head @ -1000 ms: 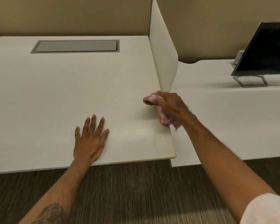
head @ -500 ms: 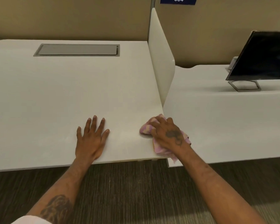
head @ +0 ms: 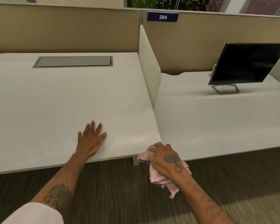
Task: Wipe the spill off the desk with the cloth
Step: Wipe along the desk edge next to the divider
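Observation:
A white desk [head: 55,102] fills the left and middle of the view. My left hand [head: 90,139] lies flat on it near the front edge, fingers spread, holding nothing. My right hand [head: 166,159] grips a bunched pink and cream cloth [head: 158,177] just off the desk's front right corner, above the floor; part of the cloth hangs down below the hand. I see no distinct spill on the desk surface, only a faint sheen near the corner.
A white divider panel [head: 149,68] stands along the desk's right edge. Beyond it a second white desk [head: 217,123] carries a dark monitor [head: 249,62] on a wire stand. A grey cable hatch [head: 73,61] is set in the desk's back. Tan partitions rise behind, and dark carpet lies below.
My right hand has drawn the cloth from beside the divider toward me along the desk's right edge and off the front corner. My left hand stays flat in place.

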The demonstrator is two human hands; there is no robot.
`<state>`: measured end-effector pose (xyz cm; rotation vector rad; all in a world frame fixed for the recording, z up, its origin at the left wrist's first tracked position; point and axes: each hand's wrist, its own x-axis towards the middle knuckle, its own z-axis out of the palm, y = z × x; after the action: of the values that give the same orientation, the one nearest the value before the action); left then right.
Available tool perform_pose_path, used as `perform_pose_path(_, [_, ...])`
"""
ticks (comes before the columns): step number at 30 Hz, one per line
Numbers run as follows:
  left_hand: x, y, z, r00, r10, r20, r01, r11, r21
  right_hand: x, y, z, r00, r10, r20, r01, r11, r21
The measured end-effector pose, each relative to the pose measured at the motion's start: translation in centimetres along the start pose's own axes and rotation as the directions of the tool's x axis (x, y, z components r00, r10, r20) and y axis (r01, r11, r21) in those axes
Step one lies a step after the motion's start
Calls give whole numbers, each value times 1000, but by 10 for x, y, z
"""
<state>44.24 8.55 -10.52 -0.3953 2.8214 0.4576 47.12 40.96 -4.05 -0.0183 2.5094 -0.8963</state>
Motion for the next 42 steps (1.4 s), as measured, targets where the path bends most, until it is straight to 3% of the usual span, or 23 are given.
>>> perform_pose_path(4, [-26,20,-10,998,-57,37,64,966,-250,-2,-10,-12,999,-38,-14,37,995,-93])
perform_pose_path(8, [-84,69,0,996,-69,-47,29,818,-574,-10,-9,-18,999,-53,2,53,998,-33])
perform_pose_path(12, [-117,128,6,975,75,208,133,553,-822,-13,-6,-27,998,-44,-38,48,990,136])
perform_pose_path(14, [-116,146,10,971,112,209,126,502,-856,-13,2,-32,996,-53,-67,62,990,130])
perform_pose_path(16, [-108,157,15,995,73,74,12,627,-779,-8,7,-42,990,-70,-125,88,985,150])
perform_pose_path(19, [-80,164,22,988,99,-118,-147,835,-530,7,18,-58,984,-69,-166,105,971,215])
perform_pose_path(23, [-31,166,36,975,171,-138,-191,970,-150,45,36,-73,987,-76,-142,117,943,312])
perform_pose_path(28, [8,170,52,983,159,-90,-145,979,142,102,62,-71,997,-52,-63,78,829,554])
perform_pose_path(35, [19,175,67,981,125,-149,-94,975,200,156,87,-47,988,-149,46,57,620,782])
perform_pose_path(39, [21,175,68,980,121,-158,-89,977,194,172,96,-26,978,-200,63,38,466,884])
perform_pose_path(42, [21,176,68,980,118,-157,-88,978,187,184,87,-16,979,-202,37,51,415,908])
